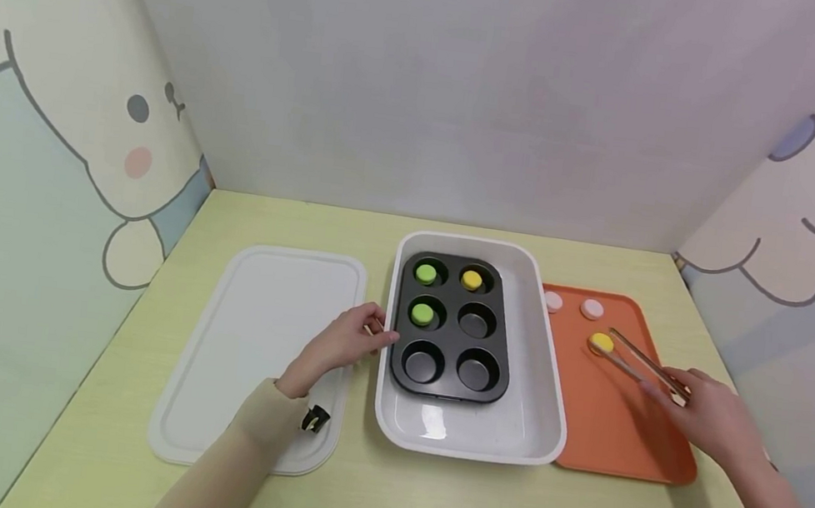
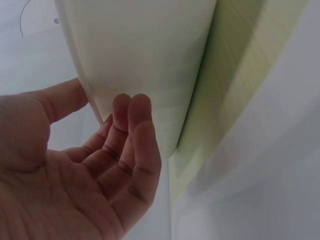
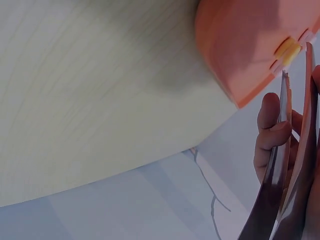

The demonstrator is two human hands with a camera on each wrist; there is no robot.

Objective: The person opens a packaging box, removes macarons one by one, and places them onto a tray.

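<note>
In the head view my left hand holds the left rim of a white tub, thumb over the edge. The left wrist view shows its curled fingers by the outer wall. My right hand grips metal tongs above an orange tray. Their arms stand apart, with the tips at a yellow macaron; whether they touch it, I cannot tell. A black muffin pan sits inside the tub. Its cups hold two green macarons, one at the back left, and a yellow macaron.
Two pink macarons, one farther right, lie at the back of the orange tray. A white tray rests on the pale yellow table to the left, partly under my left forearm. Walls stand behind and at both sides.
</note>
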